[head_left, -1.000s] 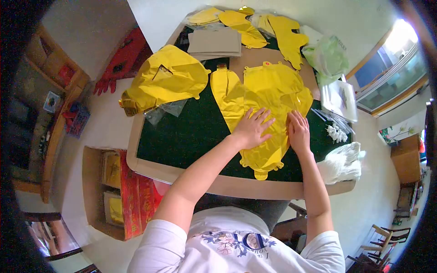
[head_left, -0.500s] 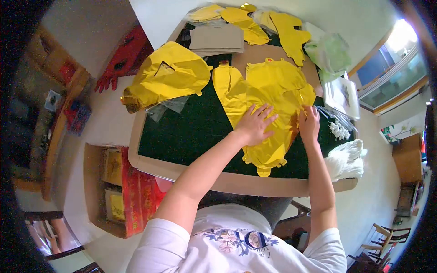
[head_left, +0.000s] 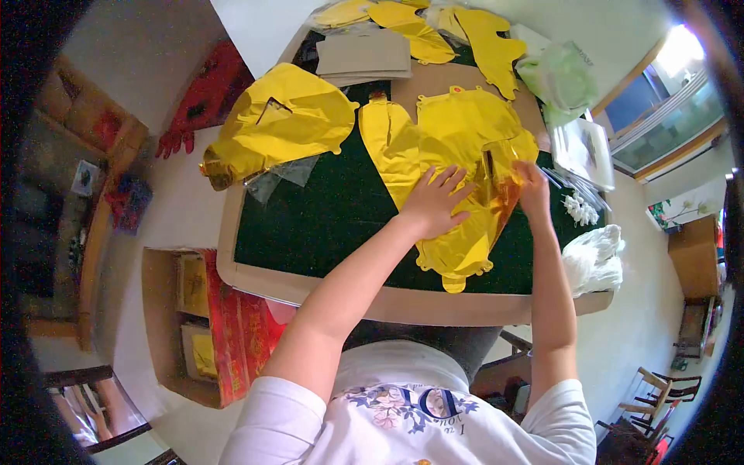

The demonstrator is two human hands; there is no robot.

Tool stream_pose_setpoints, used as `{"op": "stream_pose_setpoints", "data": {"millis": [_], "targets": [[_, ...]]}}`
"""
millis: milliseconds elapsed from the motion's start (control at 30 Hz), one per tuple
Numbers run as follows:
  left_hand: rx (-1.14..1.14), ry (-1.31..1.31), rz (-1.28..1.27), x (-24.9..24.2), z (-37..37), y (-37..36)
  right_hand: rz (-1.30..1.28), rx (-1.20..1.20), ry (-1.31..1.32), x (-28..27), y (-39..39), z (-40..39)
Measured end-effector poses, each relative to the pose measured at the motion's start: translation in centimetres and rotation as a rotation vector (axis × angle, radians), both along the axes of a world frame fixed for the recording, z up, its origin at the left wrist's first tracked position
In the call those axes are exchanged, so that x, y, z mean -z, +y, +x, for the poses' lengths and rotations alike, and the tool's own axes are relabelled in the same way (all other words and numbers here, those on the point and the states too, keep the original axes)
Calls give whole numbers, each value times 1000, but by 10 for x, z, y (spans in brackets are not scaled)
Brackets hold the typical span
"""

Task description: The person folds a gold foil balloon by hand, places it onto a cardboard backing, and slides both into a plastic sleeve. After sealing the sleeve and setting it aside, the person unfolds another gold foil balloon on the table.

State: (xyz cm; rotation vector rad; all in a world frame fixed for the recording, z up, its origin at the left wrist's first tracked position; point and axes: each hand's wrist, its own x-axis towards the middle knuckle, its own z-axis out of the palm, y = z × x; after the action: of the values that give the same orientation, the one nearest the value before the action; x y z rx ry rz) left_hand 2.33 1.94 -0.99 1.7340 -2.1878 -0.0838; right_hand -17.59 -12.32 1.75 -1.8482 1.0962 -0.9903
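A flat yellow foil balloon (head_left: 465, 124) with small tabs round its rim lies on the dark green table mat (head_left: 302, 232). Fingers spread, my left hand (head_left: 431, 205) rests flat on the middle of it. At the balloon's right edge, my right hand (head_left: 534, 190) has its fingers closed on the foil, which is bent up there and shows a shiny, orange-gold reflection. A second yellow foil balloon (head_left: 294, 116), creased and with a dark, narrow end, lies to the left, partly over a clear plastic bag (head_left: 287, 172).
Grey cards (head_left: 364, 56) are stacked at the back, near more yellow foil pieces (head_left: 488, 43). Along the right lie a pale green bag (head_left: 558, 74), thin white sticks (head_left: 573, 186), small white pieces (head_left: 580, 209) and a white bundle (head_left: 593, 260). An open cardboard box (head_left: 167, 325) stands lower left.
My right hand has closed on the balloon's right edge and bent the foil up, so more shiny surface shows. My left hand stays flat on the balloon.
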Motion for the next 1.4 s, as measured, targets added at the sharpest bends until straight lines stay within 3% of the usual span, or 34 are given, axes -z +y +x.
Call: {"op": "stream_pose_setpoints", "data": {"millis": [33,100,200,367,567,667,767,867,1000,1267,1400], "targets": [[2,4,11,-3,0,0,-304,74,251,11,10,0],[-4,17,8,-4,0,-1,-504,-32,422,30,20,-4],[-10,45,-36,1,-1,-1,-423,-195,533,17,43,6],[0,37,19,-3,0,-4,-524,-225,496,18,60,15],[-10,121,-190,6,0,-5,-530,-223,462,21,62,16],[-88,447,-281,-6,7,-10,-540,-215,463,22,60,17],[-38,306,-381,-30,2,-26,-537,-224,439,26,60,16],[14,-27,-280,-9,-10,-44,-543,-237,429,22,59,18],[-53,41,-132,14,-8,-45,-516,-240,456,16,63,18],[-38,56,-60,7,-6,-38,-428,-264,394,10,56,19],[-53,48,8,1,-9,-37,-550,-212,500,6,44,28]]}}
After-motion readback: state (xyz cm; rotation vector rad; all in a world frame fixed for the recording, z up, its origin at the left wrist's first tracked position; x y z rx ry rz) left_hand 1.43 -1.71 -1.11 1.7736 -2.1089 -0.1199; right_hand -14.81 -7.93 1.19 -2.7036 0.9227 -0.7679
